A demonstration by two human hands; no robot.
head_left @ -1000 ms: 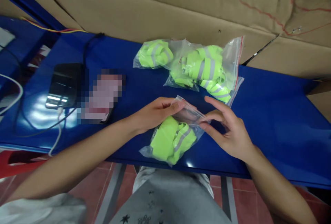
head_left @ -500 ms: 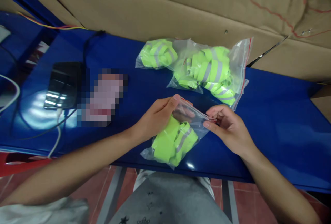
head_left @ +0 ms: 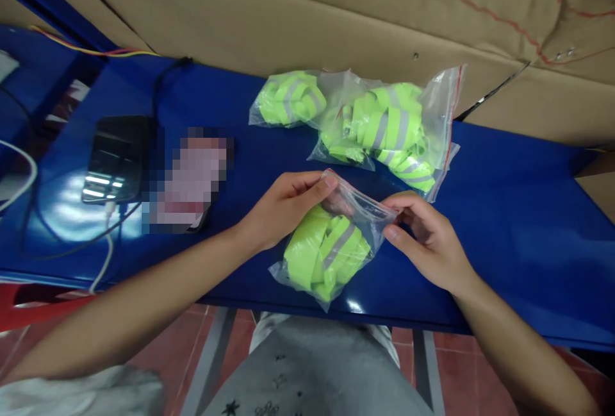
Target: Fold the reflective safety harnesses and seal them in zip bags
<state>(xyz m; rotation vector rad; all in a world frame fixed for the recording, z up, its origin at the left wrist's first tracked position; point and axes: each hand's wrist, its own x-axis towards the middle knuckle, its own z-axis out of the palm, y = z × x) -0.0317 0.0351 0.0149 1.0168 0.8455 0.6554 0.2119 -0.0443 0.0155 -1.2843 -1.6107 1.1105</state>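
Note:
A clear zip-lock bag (head_left: 379,236) lies near the table's front edge, its red-lined zip end lifted between my hands. Inside it is a folded neon-yellow strap (head_left: 305,252) with grey reflective bands. My left hand (head_left: 293,201) pinches the left corner of the zip edge, thumb on top. At the right end of the same edge, my right hand (head_left: 423,233) closes thumb and fingers on the plastic. Beyond my hands, against the cardboard, several similar bags of yellow strap (head_left: 389,118) lie in an overlapping group.
The blue table (head_left: 519,230) runs up to a cardboard wall (head_left: 288,12). To the left sit a glossy black device (head_left: 118,159) with cables plugged in and a blurred-out flat object (head_left: 192,179). A red stool or chair edge (head_left: 43,307) shows below the table at left.
My fingers have shifted slightly along the zip edge, and the bag has turned a little, its strap now more fully in view. The zip edge looks straighter. The other bags stay put.

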